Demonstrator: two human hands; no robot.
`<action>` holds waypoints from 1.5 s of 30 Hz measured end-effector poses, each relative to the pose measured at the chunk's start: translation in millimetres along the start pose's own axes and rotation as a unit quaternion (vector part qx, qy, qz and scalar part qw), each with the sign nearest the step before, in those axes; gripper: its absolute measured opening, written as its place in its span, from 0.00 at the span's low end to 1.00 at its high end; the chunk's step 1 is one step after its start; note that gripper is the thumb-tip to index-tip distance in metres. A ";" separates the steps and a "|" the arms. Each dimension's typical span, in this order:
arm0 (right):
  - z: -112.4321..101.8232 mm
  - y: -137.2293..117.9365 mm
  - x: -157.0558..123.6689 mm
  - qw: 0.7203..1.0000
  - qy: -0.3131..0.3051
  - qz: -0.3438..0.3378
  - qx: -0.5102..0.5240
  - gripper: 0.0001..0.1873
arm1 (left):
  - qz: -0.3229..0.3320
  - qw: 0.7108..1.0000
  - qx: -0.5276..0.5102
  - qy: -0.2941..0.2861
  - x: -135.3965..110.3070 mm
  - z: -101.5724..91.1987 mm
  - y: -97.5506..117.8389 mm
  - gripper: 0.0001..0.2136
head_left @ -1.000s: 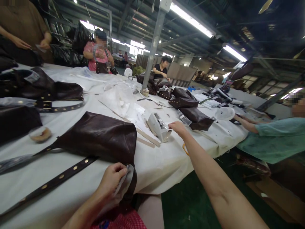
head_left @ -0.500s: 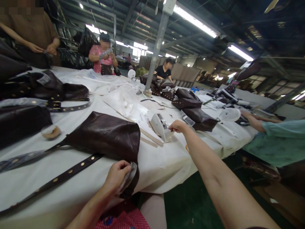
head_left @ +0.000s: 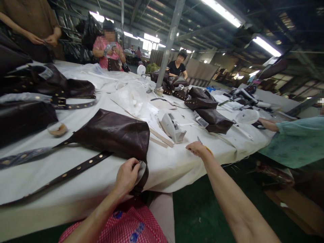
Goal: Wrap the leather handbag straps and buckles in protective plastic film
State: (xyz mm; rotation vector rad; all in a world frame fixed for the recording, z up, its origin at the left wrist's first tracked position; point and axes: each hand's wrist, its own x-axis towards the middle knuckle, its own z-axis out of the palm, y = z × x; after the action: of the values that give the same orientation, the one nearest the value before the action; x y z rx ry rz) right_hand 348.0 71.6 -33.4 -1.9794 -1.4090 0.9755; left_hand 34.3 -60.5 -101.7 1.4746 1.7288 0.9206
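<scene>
A dark brown leather bag [head_left: 113,133] lies on the white-covered table [head_left: 174,168], and its studded strap [head_left: 76,170] runs off to the left. My left hand [head_left: 128,175] is closed on the bag's lower corner at the table's front edge. My right hand [head_left: 198,148] hovers over the front edge to the right, fingers pinched together. What they hold is too small to name. A thin metal tip and a yellow piece show just beyond that hand. A white tape dispenser [head_left: 173,126] stands a little behind and left of it.
More brown bags [head_left: 212,119] and studded belts [head_left: 73,105] lie across the table, with plastic sheets, wooden strips and a small dish [head_left: 57,128]. A steel post [head_left: 168,44] rises mid-table. Other people work along the far side, and one in a green top [head_left: 296,141] sits at the right.
My right hand has drawn back from the tape dispenser toward the front edge of the table. My left hand keeps its hold on the bag's corner.
</scene>
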 end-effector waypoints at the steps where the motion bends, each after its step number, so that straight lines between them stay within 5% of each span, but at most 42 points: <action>1: 3.4 -0.6 -9.0 1.000 -0.022 -0.002 0.014 0.13 | 0.008 0.999 0.038 0.000 -3.0 -1.2 3.5 0.09; 4: 25.4 -20.8 -41.1 0.987 -0.116 -0.036 0.103 0.12 | 0.042 0.987 0.157 -0.003 -10.8 -3.4 11.4 0.09; 6: 52.1 -42.5 -69.4 0.946 -0.233 -0.076 0.213 0.13 | 0.052 0.974 0.221 0.002 -14.5 -4.0 13.2 0.09; 9: 100.1 -68.8 -110.6 0.917 -0.334 -0.102 0.194 0.11 | 0.057 0.954 0.295 0.001 -19.1 -5.0 11.7 0.11; 14: 145.4 -69.4 -121.8 0.956 -0.253 -0.141 0.037 0.09 | 0.142 0.921 0.361 0.036 -21.7 -3.5 -3.2 0.11; 21: 151.4 -49.3 -112.3 0.945 -0.235 -0.188 -0.130 0.13 | 0.317 0.866 0.361 0.140 -17.9 4.4 -31.2 0.13; 28: 163.0 -65.3 -130.0 0.928 -0.154 -0.190 -0.281 0.13 | 0.405 0.833 0.332 0.176 -14.9 3.1 -35.7 0.15; 37: 176.2 -87.8 -151.9 0.893 -0.076 -0.126 -0.426 0.15 | 0.414 0.846 0.298 0.155 -14.8 0.7 -41.6 0.16; 45: 184.4 -82.0 -156.7 0.894 -0.044 -0.121 -0.429 0.15 | 0.296 0.915 0.241 0.130 -10.3 4.6 -37.7 0.10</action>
State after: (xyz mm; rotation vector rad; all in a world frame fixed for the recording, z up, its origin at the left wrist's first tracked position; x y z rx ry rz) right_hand 123.0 -49.2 -43.5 -2.2423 -2.3502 0.3247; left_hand 20.2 -74.5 -135.8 2.3835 1.8082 1.0710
